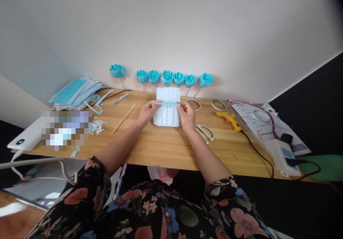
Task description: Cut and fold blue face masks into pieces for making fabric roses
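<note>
Between my hands, over the middle of the table, is a pale, pleated face mask, opened out, with a narrow light-blue band across it. My left hand pinches the left end of this band between thumb and fingers. At the right end, my right hand grips it in the same way. Whether the band is a fold of the mask or a separate strip, I cannot tell. A pair of scissors lies just right of my right hand. Left of my left hand lies a thin wooden stick.
Several blue flowers on sticks, one a leftmost flower, lean against the wall. Stacked masks lie at the left, above a white device. Tape rolls, a yellow glue gun and a power strip are at the right.
</note>
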Action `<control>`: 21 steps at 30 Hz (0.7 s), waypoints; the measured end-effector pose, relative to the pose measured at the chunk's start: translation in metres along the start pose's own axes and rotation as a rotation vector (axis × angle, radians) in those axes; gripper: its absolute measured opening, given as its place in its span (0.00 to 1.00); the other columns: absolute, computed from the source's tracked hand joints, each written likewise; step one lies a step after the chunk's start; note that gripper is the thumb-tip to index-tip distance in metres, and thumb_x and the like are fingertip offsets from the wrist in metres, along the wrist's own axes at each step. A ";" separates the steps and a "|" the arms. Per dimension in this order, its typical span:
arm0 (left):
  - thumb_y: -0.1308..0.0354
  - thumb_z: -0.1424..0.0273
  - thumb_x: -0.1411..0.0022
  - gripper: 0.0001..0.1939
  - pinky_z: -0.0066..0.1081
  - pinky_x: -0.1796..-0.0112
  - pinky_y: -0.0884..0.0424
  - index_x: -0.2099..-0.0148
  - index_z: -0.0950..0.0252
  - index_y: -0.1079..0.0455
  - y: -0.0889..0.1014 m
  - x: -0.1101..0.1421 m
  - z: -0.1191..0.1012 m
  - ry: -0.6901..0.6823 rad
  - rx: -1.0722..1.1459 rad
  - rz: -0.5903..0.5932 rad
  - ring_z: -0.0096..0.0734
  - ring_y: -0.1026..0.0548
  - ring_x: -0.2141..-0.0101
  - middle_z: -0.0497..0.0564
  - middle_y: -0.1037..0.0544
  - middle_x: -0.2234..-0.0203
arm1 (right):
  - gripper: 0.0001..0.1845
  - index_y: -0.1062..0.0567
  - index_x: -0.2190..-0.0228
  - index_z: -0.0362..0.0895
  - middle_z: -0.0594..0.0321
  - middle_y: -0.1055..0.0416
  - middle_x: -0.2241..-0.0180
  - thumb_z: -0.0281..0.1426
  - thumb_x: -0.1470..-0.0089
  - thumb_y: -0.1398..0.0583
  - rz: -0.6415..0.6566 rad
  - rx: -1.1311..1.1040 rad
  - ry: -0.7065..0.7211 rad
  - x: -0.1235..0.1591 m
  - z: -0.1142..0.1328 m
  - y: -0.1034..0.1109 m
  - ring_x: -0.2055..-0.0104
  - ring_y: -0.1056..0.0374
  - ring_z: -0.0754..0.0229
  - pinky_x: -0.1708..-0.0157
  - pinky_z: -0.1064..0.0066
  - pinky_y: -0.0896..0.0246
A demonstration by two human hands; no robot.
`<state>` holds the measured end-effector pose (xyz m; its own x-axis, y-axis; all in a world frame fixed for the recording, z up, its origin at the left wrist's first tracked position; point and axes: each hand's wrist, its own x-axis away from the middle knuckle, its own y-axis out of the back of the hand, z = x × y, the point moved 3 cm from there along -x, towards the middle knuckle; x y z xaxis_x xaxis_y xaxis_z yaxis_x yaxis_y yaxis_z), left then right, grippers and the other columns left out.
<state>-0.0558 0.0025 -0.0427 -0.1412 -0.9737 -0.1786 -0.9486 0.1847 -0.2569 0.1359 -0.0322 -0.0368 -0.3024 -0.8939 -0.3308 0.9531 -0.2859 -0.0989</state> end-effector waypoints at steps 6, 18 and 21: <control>0.24 0.61 0.57 0.28 0.29 0.61 0.29 0.53 0.64 0.23 -0.005 0.002 0.008 0.171 0.111 0.152 0.32 0.24 0.64 0.51 0.19 0.62 | 0.14 0.25 0.67 0.46 0.64 0.23 0.68 0.43 0.51 0.35 -0.048 0.005 -0.018 -0.001 0.002 0.001 0.64 0.29 0.58 0.61 0.67 0.34; 0.26 0.63 0.58 0.22 0.31 0.63 0.28 0.61 0.68 0.23 0.000 -0.003 0.004 0.082 0.023 0.004 0.32 0.24 0.67 0.51 0.18 0.67 | 0.17 0.24 0.63 0.47 0.65 0.23 0.67 0.43 0.53 0.33 0.166 0.004 -0.115 0.001 -0.004 -0.005 0.63 0.29 0.58 0.61 0.66 0.34; 0.27 0.66 0.59 0.22 0.28 0.66 0.30 0.60 0.66 0.21 -0.001 -0.001 -0.007 0.038 -0.032 0.025 0.28 0.25 0.69 0.48 0.19 0.69 | 0.13 0.25 0.67 0.47 0.65 0.25 0.70 0.40 0.55 0.34 0.096 -0.002 -0.136 -0.002 -0.006 -0.003 0.66 0.30 0.59 0.64 0.67 0.34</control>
<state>-0.0564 0.0028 -0.0355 -0.1749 -0.9734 -0.1481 -0.9532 0.2051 -0.2221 0.1337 -0.0275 -0.0419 -0.2076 -0.9556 -0.2090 0.9777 -0.1961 -0.0749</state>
